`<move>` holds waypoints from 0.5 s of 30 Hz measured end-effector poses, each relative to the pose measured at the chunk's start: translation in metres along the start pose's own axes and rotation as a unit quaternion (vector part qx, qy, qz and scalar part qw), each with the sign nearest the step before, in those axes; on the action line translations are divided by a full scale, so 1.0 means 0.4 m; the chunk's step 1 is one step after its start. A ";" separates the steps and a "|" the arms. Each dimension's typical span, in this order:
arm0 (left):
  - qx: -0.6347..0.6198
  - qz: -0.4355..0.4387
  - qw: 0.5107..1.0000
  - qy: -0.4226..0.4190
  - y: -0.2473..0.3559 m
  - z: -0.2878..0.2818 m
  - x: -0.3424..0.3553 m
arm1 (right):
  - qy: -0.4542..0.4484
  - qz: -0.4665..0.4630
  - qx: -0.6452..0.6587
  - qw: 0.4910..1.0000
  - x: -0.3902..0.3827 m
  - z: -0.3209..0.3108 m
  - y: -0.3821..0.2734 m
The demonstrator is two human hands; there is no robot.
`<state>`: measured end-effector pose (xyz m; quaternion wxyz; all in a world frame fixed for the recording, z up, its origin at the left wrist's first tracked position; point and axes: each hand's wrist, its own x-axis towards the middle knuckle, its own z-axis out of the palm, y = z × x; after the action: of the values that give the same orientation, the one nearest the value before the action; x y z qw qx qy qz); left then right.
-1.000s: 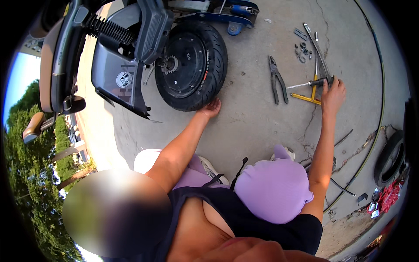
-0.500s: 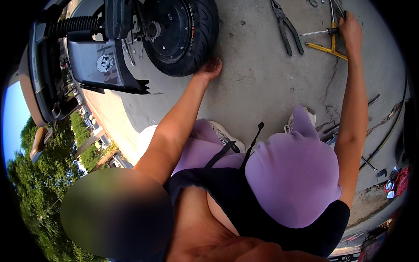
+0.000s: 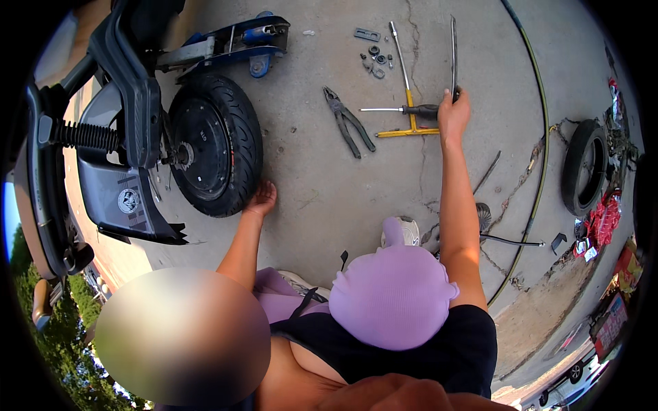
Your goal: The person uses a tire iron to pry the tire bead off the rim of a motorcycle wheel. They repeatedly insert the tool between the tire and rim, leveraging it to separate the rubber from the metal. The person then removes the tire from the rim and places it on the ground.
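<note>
Palm up, with its fingers loosely curled and apart, my left hand (image 3: pixel 261 199) rests against the lower edge of a black tyre (image 3: pixel 241 147). That tyre is on a hub wheel (image 3: pixel 199 147) fitted to a scooter. My right hand (image 3: pixel 453 118) is closed around the near end of a long, slim metal tyre lever (image 3: pixel 454 51) lying on the ground. Beside its fingers is the dark handle of a screwdriver (image 3: pixel 419 110), which lies across a yellow-handled T-shaped socket wrench (image 3: pixel 412 113). Left of these are large pliers (image 3: pixel 346 120) with spread handles.
Several nuts and washers (image 3: pixel 377 63) lie beyond the pliers, near a slotted metal plate (image 3: pixel 367 34). A blue scooter part (image 3: pixel 257 41) sits behind the wheel. Along the right run a long hose (image 3: pixel 541 137), a loose tyre (image 3: pixel 585 167) and red wrappers (image 3: pixel 603 218).
The view has swung, so the wheel and tools appear lower and further left. My right hand stays by the screwdriver handle, and the lever now shows fully. My left hand stays at the tyre.
</note>
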<state>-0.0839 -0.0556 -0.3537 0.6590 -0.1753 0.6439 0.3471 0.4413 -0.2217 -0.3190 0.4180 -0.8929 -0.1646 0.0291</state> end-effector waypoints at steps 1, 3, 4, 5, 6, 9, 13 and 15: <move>0.002 -0.001 1.000 -0.007 -0.008 0.012 0.003 | 0.023 0.024 0.012 0.999 0.003 -0.024 0.028; -0.003 -0.014 1.000 -0.018 -0.019 0.027 0.021 | 0.053 0.046 -0.002 0.998 0.008 -0.064 0.083; -0.013 -0.019 0.999 -0.022 -0.008 0.024 0.025 | 0.056 0.044 -0.022 0.997 0.005 -0.072 0.097; -0.024 -0.024 0.999 -0.026 -0.001 0.017 0.029 | 0.058 0.042 -0.042 0.997 -0.002 -0.076 0.110; -0.029 -0.019 0.999 -0.021 -0.010 0.021 0.029 | 0.055 0.018 -0.069 0.996 -0.013 -0.077 0.123; -0.073 0.007 0.997 -0.025 -0.008 0.037 0.003 | 0.052 -0.044 -0.115 0.991 -0.036 -0.081 0.109; -0.209 0.039 0.973 -0.090 -0.027 -0.004 -0.074 | 0.064 -0.097 -0.119 0.986 -0.094 -0.135 0.039; -0.243 0.069 0.959 -0.131 -0.024 0.000 -0.129 | 0.058 -0.119 -0.114 0.985 -0.113 -0.147 -0.003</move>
<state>-0.0738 -0.0744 -0.3057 0.6496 -0.2383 0.4584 0.5578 0.4097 -0.2786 -0.2840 0.3226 -0.9090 -0.2474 -0.0916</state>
